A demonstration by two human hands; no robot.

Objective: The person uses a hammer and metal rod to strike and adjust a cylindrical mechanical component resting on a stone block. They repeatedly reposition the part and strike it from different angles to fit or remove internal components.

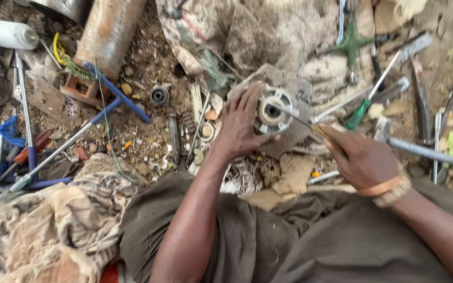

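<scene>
We press our left hand (238,126) flat against the round metal hub (272,114), fingers spread along its left side and thumb beneath, so it seems braced against turning. It rests on a gritty grey slab (294,139). Our right hand (360,157), just right of the hub, is clenched around a thin screwdriver (295,118), its tip poking into the hub's dark centre hole. The hub looks cast, ribbed and dusty. Farther right of the hub lies a green-handled screwdriver (360,112); left of it, a small black ring (159,96).
</scene>
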